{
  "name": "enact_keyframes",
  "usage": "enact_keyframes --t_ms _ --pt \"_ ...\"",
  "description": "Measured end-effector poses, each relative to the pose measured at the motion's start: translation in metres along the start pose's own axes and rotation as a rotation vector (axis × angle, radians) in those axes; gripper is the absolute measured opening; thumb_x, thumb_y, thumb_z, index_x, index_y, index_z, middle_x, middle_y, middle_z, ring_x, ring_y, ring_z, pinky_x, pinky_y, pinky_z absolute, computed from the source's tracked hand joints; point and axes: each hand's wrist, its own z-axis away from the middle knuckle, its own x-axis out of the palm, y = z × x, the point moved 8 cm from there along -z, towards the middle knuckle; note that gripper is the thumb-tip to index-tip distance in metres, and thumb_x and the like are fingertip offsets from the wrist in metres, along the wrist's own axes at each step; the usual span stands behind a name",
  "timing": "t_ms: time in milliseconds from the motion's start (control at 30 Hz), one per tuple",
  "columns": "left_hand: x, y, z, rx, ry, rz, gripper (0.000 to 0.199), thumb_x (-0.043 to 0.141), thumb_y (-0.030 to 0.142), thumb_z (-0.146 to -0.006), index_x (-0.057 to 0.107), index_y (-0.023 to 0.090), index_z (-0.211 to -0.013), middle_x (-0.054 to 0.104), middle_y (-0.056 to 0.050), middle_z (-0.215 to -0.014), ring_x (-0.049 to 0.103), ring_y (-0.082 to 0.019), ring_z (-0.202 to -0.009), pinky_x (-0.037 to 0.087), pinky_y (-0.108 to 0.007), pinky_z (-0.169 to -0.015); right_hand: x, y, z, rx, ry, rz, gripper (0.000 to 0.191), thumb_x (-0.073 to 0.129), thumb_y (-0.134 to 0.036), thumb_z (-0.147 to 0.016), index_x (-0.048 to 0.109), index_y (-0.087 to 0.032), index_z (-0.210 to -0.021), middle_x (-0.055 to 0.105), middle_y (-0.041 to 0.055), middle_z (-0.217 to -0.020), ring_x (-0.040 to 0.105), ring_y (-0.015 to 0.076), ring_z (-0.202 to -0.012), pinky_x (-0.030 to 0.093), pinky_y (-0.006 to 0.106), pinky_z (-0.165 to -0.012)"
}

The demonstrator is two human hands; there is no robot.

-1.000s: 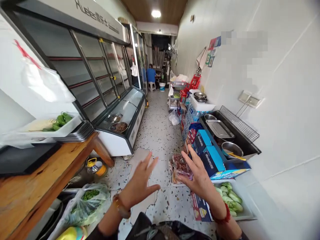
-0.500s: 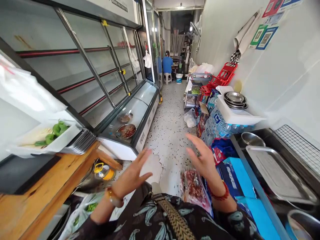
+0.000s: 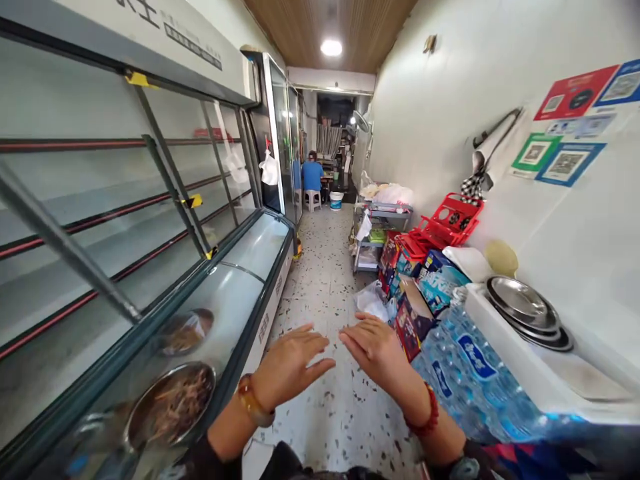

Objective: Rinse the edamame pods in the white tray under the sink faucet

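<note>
My left hand [image 3: 295, 365] is held out over the speckled floor [image 3: 327, 287], fingers extended and thumb apart, with an amber bangle at the wrist. Facing it, my right hand [image 3: 375, 347] is raised with its fingers stretched and slightly bent, a red bead bracelet below it. A gap separates the two hands, and neither holds anything. To the left, a glass-topped display cooler [image 3: 235, 293] contains a metal bowl of brownish food [image 3: 173, 407] and a second bowl behind it. Wrapped water bottles [image 3: 465, 373] lie nearest my right hand.
At the right wall, metal plates [image 3: 523, 303] rest on a white foam box. Beyond are a red folding chair [image 3: 453, 220], cartons, a plastic bag [image 3: 373, 300] and a grey cart [image 3: 383, 213]. A person in blue [image 3: 313, 175] sits on a stool far down the aisle.
The view has tilted up and moved forward along the aisle; the wooden table and trays have left the frame. My hands have come closer together.
</note>
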Motion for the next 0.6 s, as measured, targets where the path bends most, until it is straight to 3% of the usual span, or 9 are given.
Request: enact_keyframes --t_ms 100,200,267,300,367,433,467,533,600 --pt "-0.014 -0.062 -0.069 -0.004 0.131 -0.033 0.069 0.070 0.044 -0.086 0.044 0.018 -0.145 0.048 -0.021 -0.150 0.048 -0.033 -0.138 0.045 -0.051 -0.111 0.006 0.056 -0.055 0.023 0.016 0.093 0.041 0.063 -0.033 -0.094 0.058 -0.022 -0.133 0.063 0.0134 -0.134 0.058 0.0289 -0.127 0.043 0.054 -0.112" --pt "-0.015 -0.129 -0.124 -0.037 0.341 -0.129 0.091 0.073 0.050 -0.081 0.028 0.016 -0.153 0.010 -0.025 -0.165 0.012 -0.042 -0.152 0.028 -0.065 -0.117 0.023 0.120 -0.097 0.052 0.068 0.153 0.081 0.071 -0.046 -0.086 0.033 -0.026 -0.154 0.008 0.0154 -0.167 0.016 0.0404 -0.152 0.032 0.065 -0.114" --pt "0.006 -0.178 -0.160 -0.011 0.340 -0.171 0.088 0.070 0.052 -0.083 0.030 0.015 -0.152 0.017 -0.024 -0.164 0.011 -0.042 -0.153 0.020 -0.069 -0.118 0.046 0.175 -0.120 0.079 0.093 0.156 0.086 0.072 -0.046 -0.086 0.028 -0.024 -0.156 -0.002 0.0164 -0.167 0.011 0.0408 -0.152 0.034 0.064 -0.114" --pt "0.022 -0.205 -0.180 -0.003 0.298 -0.188 0.081 0.069 0.051 -0.084 0.035 0.015 -0.149 0.025 -0.023 -0.162 0.015 -0.041 -0.152 0.017 -0.070 -0.118 0.061 0.208 -0.132 0.092 0.089 0.162 0.084 0.072 -0.046 -0.086 0.031 -0.022 -0.155 0.005 0.0184 -0.167 0.014 0.0406 -0.152 0.035 0.064 -0.113" --pt "0.054 -0.261 -0.219 0.004 0.199 -0.212 0.053 0.066 0.042 -0.088 0.054 0.017 -0.134 0.042 -0.019 -0.155 0.027 -0.039 -0.150 0.015 -0.070 -0.119 0.094 0.276 -0.159 0.098 0.072 0.169 0.063 0.070 -0.043 -0.088 0.049 -0.021 -0.143 0.042 0.0196 -0.154 0.037 0.0378 -0.144 0.034 0.064 -0.114" --pt "0.077 -0.318 -0.257 0.027 0.167 -0.195 0.017 0.061 0.025 -0.092 0.066 0.018 -0.108 0.062 -0.014 -0.136 0.047 -0.032 -0.139 0.019 -0.066 -0.121 0.126 0.344 -0.193 0.071 0.065 0.131 0.021 0.065 -0.034 -0.093 0.069 -0.021 -0.109 0.074 0.0101 -0.107 0.068 0.0268 -0.109 0.040 0.057 -0.112" --pt "0.083 -0.346 -0.275 0.036 0.172 -0.175 0.010 0.057 0.018 -0.093 0.066 0.018 -0.096 0.070 -0.011 -0.121 0.057 -0.027 -0.129 0.022 -0.062 -0.122 0.140 0.375 -0.213 0.055 0.071 0.100 0.014 0.061 -0.030 -0.096 0.070 -0.021 -0.090 0.074 0.0040 -0.082 0.072 0.0200 -0.085 0.046 0.050 -0.108" --pt "0.089 -0.401 -0.308 0.059 0.197 -0.132 0.015 0.053 0.010 -0.093 0.064 0.018 -0.087 0.074 -0.004 -0.095 0.069 -0.019 -0.105 0.029 -0.055 -0.122 0.163 0.432 -0.257 0.031 0.093 0.031 0.033 0.055 -0.024 -0.099 0.062 -0.020 -0.066 0.063 -0.0019 -0.057 0.064 0.0123 -0.057 0.054 0.038 -0.097" --pt "0.089 -0.455 -0.340 0.047 0.229 -0.133 0.016 0.052 0.009 -0.093 0.064 0.019 -0.098 0.073 -0.005 -0.101 0.069 -0.018 -0.106 0.036 -0.051 -0.120 0.186 0.480 -0.303 -0.002 0.098 -0.036 0.033 0.053 -0.024 -0.100 0.063 -0.019 -0.068 0.066 -0.0004 -0.061 0.066 0.0124 -0.063 0.054 0.033 -0.095"
